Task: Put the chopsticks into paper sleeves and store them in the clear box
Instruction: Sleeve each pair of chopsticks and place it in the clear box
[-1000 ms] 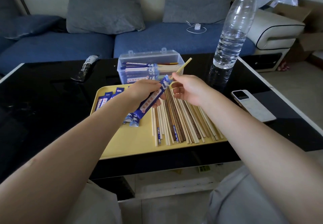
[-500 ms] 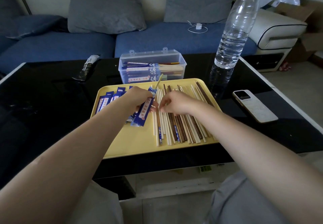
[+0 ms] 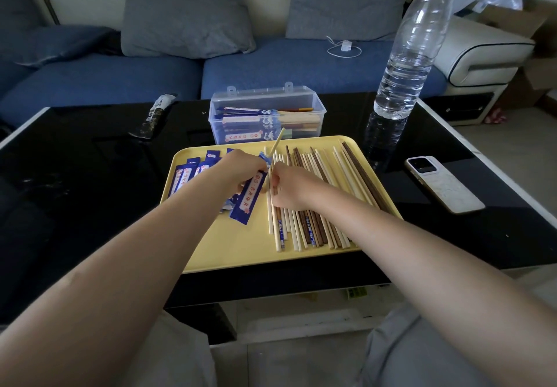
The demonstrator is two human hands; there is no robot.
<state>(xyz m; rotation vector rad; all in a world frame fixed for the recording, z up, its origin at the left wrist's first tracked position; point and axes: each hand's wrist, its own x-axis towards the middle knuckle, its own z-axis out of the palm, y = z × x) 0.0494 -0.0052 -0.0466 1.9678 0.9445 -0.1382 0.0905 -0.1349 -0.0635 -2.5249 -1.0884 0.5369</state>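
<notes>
- A blue paper sleeve (image 3: 251, 195) is held in the left hand (image 3: 241, 169), with the fingers curled round its upper part.
- One pale chopstick (image 3: 276, 142) is seen sticking out of the top of the sleeve, tilted toward the clear box (image 3: 266, 115).
- The right hand (image 3: 291, 184) is laid on the row of loose chopsticks (image 3: 319, 205), and its fingers are bent down onto them; whether one is pinched cannot be told.
- The loose chopsticks, some pale and some dark brown, are spread side by side on the right part of the yellow tray (image 3: 241, 254).
- More blue sleeves (image 3: 193, 172) are piled on the left part of the tray.
- The clear box is set just behind the tray on the black table (image 3: 90, 190), and filled sleeves are seen inside it.
- A water bottle (image 3: 413, 54) is stood to the right of the box, and a phone (image 3: 443, 184) is laid flat near the right side of the tray.
</notes>
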